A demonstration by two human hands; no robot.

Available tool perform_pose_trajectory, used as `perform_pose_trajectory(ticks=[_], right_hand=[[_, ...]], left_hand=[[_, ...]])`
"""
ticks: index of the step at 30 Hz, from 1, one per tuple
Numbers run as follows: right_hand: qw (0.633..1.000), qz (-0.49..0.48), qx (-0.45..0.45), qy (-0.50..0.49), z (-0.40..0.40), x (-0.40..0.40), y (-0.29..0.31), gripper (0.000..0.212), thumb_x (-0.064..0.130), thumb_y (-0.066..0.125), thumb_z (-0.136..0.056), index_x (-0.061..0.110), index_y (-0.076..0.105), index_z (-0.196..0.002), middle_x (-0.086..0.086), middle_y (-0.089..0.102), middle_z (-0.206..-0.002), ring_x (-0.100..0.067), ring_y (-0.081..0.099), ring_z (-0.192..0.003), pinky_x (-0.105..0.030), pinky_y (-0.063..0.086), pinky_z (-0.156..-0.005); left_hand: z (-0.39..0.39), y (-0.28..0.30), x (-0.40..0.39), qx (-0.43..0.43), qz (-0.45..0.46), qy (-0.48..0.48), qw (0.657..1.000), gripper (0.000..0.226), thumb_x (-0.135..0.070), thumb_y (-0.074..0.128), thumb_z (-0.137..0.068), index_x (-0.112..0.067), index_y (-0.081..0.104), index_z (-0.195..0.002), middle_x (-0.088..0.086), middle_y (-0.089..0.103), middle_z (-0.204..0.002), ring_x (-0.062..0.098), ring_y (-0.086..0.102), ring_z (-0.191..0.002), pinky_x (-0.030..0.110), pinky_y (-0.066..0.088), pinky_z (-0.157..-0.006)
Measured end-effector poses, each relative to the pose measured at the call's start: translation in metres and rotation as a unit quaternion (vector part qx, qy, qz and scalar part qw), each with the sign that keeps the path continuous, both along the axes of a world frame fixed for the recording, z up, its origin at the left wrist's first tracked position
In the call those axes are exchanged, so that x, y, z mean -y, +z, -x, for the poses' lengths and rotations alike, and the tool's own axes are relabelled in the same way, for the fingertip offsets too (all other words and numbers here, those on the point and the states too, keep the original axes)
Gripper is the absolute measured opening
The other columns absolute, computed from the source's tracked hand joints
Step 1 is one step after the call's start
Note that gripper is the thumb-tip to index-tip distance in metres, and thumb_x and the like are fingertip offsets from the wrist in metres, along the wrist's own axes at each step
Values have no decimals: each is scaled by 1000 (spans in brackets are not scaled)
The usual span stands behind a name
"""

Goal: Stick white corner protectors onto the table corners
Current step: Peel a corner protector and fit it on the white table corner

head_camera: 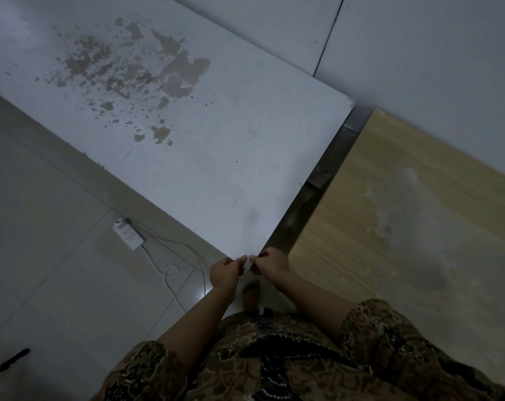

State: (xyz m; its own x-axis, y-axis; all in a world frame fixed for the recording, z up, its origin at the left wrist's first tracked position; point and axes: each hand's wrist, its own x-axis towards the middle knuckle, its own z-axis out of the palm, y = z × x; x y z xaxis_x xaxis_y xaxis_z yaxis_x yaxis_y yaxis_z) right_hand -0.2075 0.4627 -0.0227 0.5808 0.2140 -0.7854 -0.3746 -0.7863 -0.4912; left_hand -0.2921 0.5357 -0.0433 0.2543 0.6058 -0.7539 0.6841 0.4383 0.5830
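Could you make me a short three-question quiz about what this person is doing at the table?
1. True or false: both hands meet at the near corner of the white table.
2. What lies on the floor tiles left of the hands? A) power strip B) broom C) shoe
3. Fill in: the table beside the white one has a ____ top.

Key:
1. True. The left hand and right hand pinch a small white corner protector at that corner.
2. A, the power strip.
3. Wooden: the wooden table.
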Motion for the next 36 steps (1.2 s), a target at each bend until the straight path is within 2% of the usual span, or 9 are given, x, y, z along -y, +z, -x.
perform_pose_trajectory(ticks=[4, 7, 11, 16, 20, 25, 28, 31, 36], right_hand=[[996, -3, -72, -43, -5, -2, 4, 22, 16, 71, -84, -1, 62, -94, -23, 68, -104, -30, 70, -90, -40, 59, -83], [991, -25, -114, -61, -7, -1, 9, 27, 12, 66, -88, -5, 61, -108, -23, 66, -109, -29, 69, -90, -36, 60, -80], [976, -94, -170, -95, -7, 10, 11, 26, 10, 63, -89, -3, 61, -112, -22, 67, -106, -28, 69, -91, -34, 57, -85], [989, -114, -97, 21, -2, 20, 11, 21, 9, 80, -75, 18, 61, -79, 1, 67, -82, -13, 66, -82, -25, 56, -78], [996, -83, -18, 41, 2, 18, 12, 27, 13, 83, -71, 13, 58, -83, 5, 61, -74, -10, 61, -73, -19, 50, -66], [998, -62, 5, 20, 7, 17, 12, 26, 12, 80, -74, 10, 62, -91, 7, 57, -72, -10, 58, -74, -14, 41, -56], [999, -49, 0, 3, 9, 14, 10, 30, 12, 76, -78, 5, 64, -104, -1, 62, -90, -12, 56, -85, -16, 42, -62], [999, -44, 17, 8, 11, 13, 9, 32, 11, 76, -79, 1, 63, -107, -9, 67, -104, -13, 56, -87, -17, 43, -66], [998, -56, 18, 11, 9, 15, 7, 31, 10, 77, -77, 1, 66, -103, -9, 67, -99, -16, 60, -88, -23, 49, -71]], left_hand=[[2, -2, -4, 27, 44, 16, 999, 25, -20, 75, -79, -7, 62, -63, 8, 66, -67, 21, 64, -69, 25, 50, -60], [5, -4, -7, 58, 77, 14, 995, 24, -20, 75, -80, -3, 64, -66, 13, 65, -71, 25, 64, -73, 33, 55, -72], [11, -6, -10, 86, 112, 5, 990, 30, -26, 74, -81, 0, 64, -69, 13, 63, -72, 28, 62, -81, 40, 52, -87], [16, -3, -8, 142, 168, 35, 975, 38, -38, 72, -79, -1, 61, -82, 13, 55, -73, 24, 55, -79, 35, 51, -85], [13, 0, -10, 152, 194, 83, 966, 33, -35, 65, -86, -2, 62, -87, 4, 52, -60, 16, 52, -61, 27, 52, -74], [18, -2, -8, 160, 180, 40, 970, 30, -30, 72, -80, -3, 59, -79, 9, 54, -71, 22, 55, -80, 30, 51, -86], [22, -3, -5, 163, 154, 19, 974, 18, -13, 71, -82, 1, 62, -76, 13, 63, -80, 23, 60, -87, 28, 52, -86], [20, -6, -3, 140, 107, 13, 984, 18, -11, 72, -81, 3, 63, -72, 15, 62, -78, 24, 60, -86, 31, 53, -85], [12, -4, 5, 86, 12, 14, 996, 24, -12, 71, -82, -3, 63, -61, 11, 64, -69, 23, 62, -76, 34, 52, -81]])
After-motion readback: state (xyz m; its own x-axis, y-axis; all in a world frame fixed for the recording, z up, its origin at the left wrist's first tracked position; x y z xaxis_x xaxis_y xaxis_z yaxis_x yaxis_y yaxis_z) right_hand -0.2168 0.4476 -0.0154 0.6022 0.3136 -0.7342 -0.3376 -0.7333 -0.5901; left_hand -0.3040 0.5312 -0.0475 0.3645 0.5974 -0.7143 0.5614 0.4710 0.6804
